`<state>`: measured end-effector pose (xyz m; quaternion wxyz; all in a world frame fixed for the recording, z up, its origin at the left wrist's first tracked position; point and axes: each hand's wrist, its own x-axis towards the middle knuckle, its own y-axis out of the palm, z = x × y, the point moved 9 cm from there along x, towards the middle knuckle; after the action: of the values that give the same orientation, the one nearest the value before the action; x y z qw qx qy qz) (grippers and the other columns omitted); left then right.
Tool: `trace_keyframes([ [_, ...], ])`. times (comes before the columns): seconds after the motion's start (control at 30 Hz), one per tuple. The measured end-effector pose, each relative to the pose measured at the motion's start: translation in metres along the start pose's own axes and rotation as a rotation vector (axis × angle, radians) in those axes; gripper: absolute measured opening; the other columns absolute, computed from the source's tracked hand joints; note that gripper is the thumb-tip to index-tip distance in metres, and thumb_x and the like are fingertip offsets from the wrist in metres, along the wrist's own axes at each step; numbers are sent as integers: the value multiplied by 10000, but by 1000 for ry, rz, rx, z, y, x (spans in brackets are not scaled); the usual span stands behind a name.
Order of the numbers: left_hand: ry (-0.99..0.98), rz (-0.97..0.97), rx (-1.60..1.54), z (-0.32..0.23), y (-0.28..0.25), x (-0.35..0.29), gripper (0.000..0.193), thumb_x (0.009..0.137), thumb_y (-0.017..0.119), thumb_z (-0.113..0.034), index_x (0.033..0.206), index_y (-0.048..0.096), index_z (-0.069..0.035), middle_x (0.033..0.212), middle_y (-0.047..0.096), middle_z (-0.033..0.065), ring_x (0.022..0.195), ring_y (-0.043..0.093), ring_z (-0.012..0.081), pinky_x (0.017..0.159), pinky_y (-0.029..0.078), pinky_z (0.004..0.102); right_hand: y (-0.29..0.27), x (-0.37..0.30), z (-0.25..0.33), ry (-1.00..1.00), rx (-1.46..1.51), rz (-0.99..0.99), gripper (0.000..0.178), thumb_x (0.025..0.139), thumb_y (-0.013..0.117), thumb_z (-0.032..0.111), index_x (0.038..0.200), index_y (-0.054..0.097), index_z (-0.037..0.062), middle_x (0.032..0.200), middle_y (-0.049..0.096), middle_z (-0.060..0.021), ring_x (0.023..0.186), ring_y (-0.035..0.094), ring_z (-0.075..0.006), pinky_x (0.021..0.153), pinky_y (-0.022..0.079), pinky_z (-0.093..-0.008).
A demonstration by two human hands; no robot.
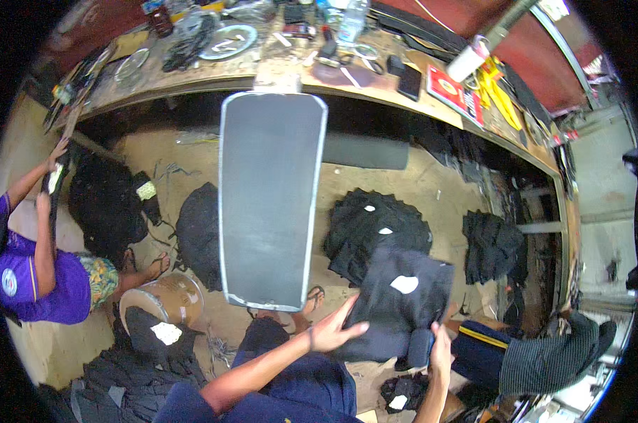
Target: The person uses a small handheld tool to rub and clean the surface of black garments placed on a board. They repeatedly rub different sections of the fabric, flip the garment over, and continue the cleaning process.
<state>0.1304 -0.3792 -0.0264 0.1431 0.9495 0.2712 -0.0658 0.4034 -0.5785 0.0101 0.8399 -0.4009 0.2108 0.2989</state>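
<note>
My left hand [333,329] grips the left edge of a black fabric piece [396,314], its thumb on top and fingers partly hidden beneath. The piece carries a white patch [405,285] near its upper part. At its lower right corner, my right hand [440,347] is closed on the same cloth, where a rolled or folded dark part [419,347] shows beside the fingers. Just beyond the piece, a fanned stack of black fabric pieces [375,229] with small white patches lies on the floor.
A long grey board [271,197] with a pale rim juts out from the cluttered workbench [276,74]. At left, a person in a purple shirt [33,268] handles dark cloth by a round drum [164,299]. More black pieces lie at right [491,243] and lower left [135,374].
</note>
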Motion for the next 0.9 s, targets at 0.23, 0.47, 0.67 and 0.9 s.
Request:
trace_keyframes([
  [0.23, -692, -360, 709, 195, -163, -55, 750, 1067, 618, -461, 1674, 366, -99, 1630, 484, 210, 1519, 464, 382, 1238, 378, 561, 110, 156, -68, -21, -377, -16, 1087, 1013, 681, 625, 1736, 176, -10, 1725, 323, -349, 1601, 354, -435, 1302, 297, -434],
  [0.47, -320, -689, 1477, 188, -425, -37, 528, 1055, 454, -167, 1575, 516, -108, 1613, 520, 90, 1542, 424, 300, 1328, 186, 618, 218, 80, -189, -154, -710, 278, 871, 1015, 705, 425, 1680, 332, 4, 1611, 492, -339, 1479, 511, -459, 1227, 416, -504],
  [0.67, -669, 17, 1619, 244, -520, 4, 405, 1057, 491, -198, 1438, 626, -177, 1436, 698, 65, 1493, 512, 269, 1315, 127, 663, 271, 13, -170, -185, -766, 432, 609, 959, 728, 390, 1446, 576, 58, 1402, 653, -244, 1308, 624, -450, 1108, 498, -517],
  [0.9, -344, 662, 1350, 106, -242, -126, 469, 1001, 600, -310, 1457, 620, -201, 1413, 689, 110, 1306, 667, 262, 1178, 451, 492, 359, -118, 18, -642, -761, 729, 484, 927, 735, 467, 1235, 770, 96, 1213, 770, -226, 1182, 706, -464, 995, 567, -559],
])
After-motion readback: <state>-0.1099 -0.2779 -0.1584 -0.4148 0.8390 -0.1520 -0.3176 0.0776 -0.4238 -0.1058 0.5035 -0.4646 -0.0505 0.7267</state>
